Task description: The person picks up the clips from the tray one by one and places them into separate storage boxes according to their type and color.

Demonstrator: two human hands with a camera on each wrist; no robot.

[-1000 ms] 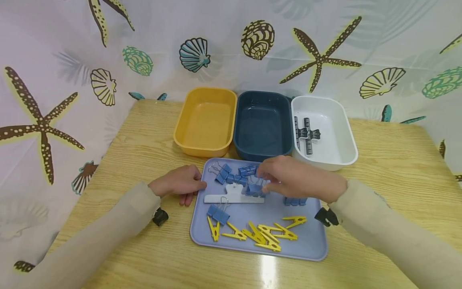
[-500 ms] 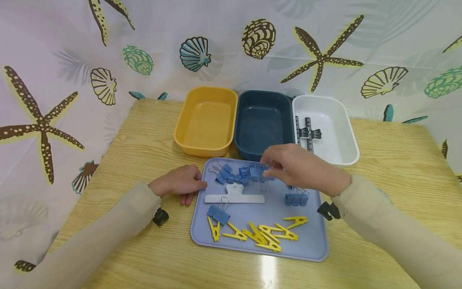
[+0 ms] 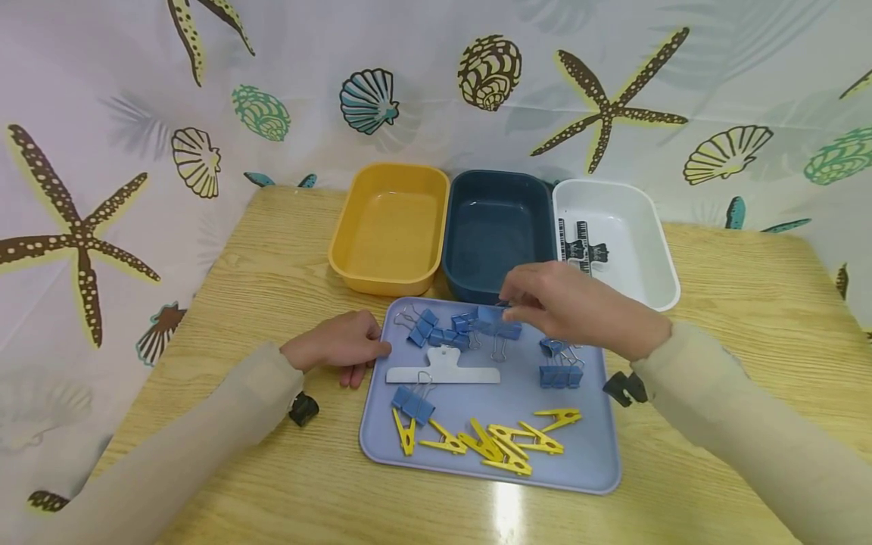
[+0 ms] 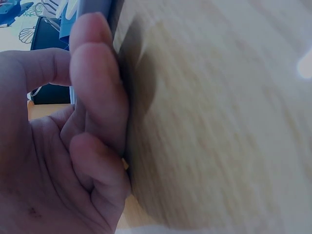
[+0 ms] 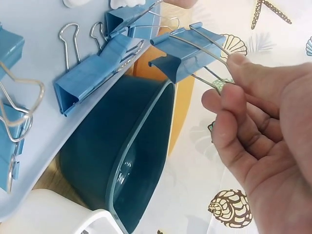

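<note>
My right hand (image 3: 572, 306) pinches the wire handles of a blue binder clip (image 5: 187, 53), lifted over the back edge of the lavender tray (image 3: 579, 446). Its body points away from the fingertips in the right wrist view. At the tray's left rim, my left hand (image 3: 341, 344) holds the edge between thumb and curled fingers. More blue binder clips lie on the tray: some at the back left (image 3: 422, 327), others at the right (image 3: 561, 377), one lower left (image 3: 412, 405). A long white clip (image 3: 443, 371) lies among them, and several yellow clothespins (image 3: 490, 443) are spread along the front.
Behind the tray stand three bins side by side: yellow (image 3: 388, 284), dark blue (image 3: 500, 235) and white (image 3: 636, 235). Black-and-white clips (image 3: 583, 253) lie in the white bin. A shell-patterned cloth (image 3: 436, 45) hangs behind the wooden table (image 3: 272, 242).
My right hand has lifted the blue binder clip off the tray and moved it back and slightly right, near the dark blue bin's front. The left hand stays at the rim.
</note>
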